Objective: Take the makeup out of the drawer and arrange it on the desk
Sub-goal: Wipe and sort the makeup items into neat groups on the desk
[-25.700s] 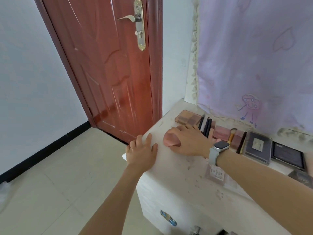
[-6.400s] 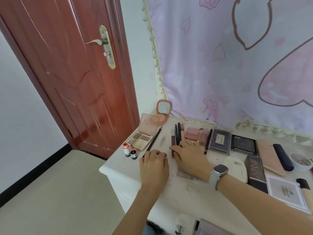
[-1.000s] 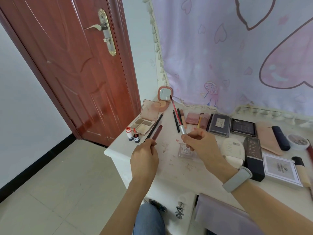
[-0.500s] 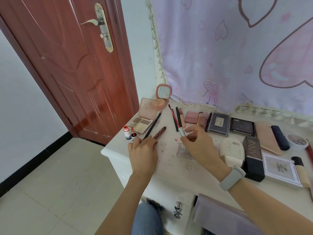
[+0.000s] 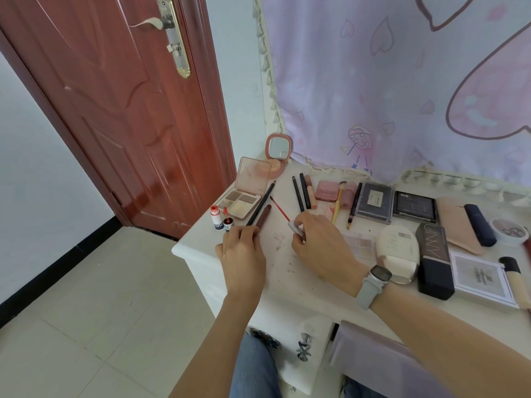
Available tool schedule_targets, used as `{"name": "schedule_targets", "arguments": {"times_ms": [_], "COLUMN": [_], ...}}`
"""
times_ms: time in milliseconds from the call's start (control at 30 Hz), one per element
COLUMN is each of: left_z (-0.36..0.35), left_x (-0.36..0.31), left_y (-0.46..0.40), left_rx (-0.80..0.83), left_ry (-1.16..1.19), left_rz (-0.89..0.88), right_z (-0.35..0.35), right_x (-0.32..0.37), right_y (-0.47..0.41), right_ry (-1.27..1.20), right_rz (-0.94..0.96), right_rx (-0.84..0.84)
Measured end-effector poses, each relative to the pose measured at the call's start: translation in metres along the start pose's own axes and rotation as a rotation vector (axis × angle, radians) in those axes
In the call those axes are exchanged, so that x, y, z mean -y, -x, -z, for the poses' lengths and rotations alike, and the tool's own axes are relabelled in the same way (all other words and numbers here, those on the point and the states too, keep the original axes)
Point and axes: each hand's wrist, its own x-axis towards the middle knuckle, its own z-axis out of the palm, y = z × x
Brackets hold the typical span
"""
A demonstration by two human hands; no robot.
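Right hand [image 5: 321, 242] pinches one red applicator wand [image 5: 283, 214]; left hand [image 5: 244, 254] grips one maroon tube [image 5: 263, 216].

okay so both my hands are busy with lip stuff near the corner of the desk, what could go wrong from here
1. The right hand holds an uncapped red-tipped wand low over the desk; the tip could smear the white top, which is already marked there.
2. The two small bottles stand close to the desk's edge, just beside the left hand; a nudge could send them to the floor.
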Motion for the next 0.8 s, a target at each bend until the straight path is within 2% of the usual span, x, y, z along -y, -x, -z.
{"name": "schedule_targets", "arguments": {"times_ms": [200, 800], "left_z": [0.0, -0.002], "left_x": [0.0, 0.002], "left_y": [-0.004, -0.006], "left_rx": [0.034, -0.009], "left_ry": [-0.002, -0.017], "left_rz": [-0.014, 0.007], "right_z": [-0.004, -0.002], "right_x": [0.002, 0.012], "right_y": [-0.002, 0.003], "right_ry": [0.054, 0.169], "right_rz": [0.024, 0.071], "right_rx": [0.007, 0.042]}}
